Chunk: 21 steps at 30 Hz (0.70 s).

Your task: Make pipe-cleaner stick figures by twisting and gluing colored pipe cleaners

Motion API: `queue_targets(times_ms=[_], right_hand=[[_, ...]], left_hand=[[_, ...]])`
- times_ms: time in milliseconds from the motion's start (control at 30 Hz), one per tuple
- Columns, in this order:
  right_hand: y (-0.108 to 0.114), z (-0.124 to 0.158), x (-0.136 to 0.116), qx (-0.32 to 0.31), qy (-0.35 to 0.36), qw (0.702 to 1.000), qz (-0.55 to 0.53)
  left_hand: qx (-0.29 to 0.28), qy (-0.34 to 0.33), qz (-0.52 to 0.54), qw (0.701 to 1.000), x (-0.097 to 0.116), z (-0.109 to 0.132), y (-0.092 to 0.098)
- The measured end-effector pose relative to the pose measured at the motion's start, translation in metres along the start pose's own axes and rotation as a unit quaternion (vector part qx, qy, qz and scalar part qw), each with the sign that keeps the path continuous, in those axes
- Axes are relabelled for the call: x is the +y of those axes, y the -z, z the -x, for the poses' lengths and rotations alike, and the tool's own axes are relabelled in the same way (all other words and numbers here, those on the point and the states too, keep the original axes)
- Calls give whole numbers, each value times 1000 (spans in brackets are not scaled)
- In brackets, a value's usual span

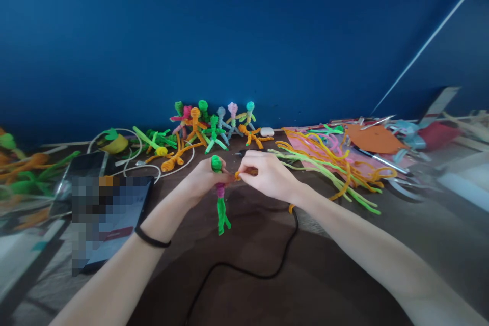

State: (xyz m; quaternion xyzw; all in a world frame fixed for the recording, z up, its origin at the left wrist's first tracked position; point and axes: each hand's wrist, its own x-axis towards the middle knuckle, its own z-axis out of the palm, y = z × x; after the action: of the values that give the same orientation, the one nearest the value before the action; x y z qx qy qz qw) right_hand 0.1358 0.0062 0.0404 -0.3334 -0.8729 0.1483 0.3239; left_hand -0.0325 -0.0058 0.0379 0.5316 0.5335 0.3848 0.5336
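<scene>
My left hand [204, 179] is closed around a small pipe-cleaner figure [220, 209] with a green head, purple middle and green legs, held upright above the dark table [267, 244]. My right hand [267, 175] pinches an orange pipe cleaner [240, 174] right beside the figure's body. The two hands touch at the fingertips. An orange end [291, 208] shows under my right wrist.
Several finished pipe-cleaner figures [214, 125] stand against the blue wall. Loose orange and green pipe cleaners [336, 173] lie right. A phone [82, 173], a tablet [110, 219] and white cables [137, 165] sit left. A black cable [252, 272] crosses the table. Scissors and orange paper [372, 137] are far right.
</scene>
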Motion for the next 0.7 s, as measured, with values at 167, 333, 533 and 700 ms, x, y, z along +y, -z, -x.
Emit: queue_targets(times_ms=[167, 333, 533, 700], right_hand=[[-1, 1, -2, 0, 26, 1000, 1], [-7, 1, 2, -4, 24, 999, -36], [-10, -1, 11, -47, -57, 987, -146], [-11, -1, 16, -80, -95, 974, -188]], left_hand=[[45, -26, 19, 998, 2, 0, -3], [104, -29, 69, 992, 1, -3, -1], [93, -24, 107, 990, 0, -5, 3], [26, -31, 92, 995, 0, -3, 3]])
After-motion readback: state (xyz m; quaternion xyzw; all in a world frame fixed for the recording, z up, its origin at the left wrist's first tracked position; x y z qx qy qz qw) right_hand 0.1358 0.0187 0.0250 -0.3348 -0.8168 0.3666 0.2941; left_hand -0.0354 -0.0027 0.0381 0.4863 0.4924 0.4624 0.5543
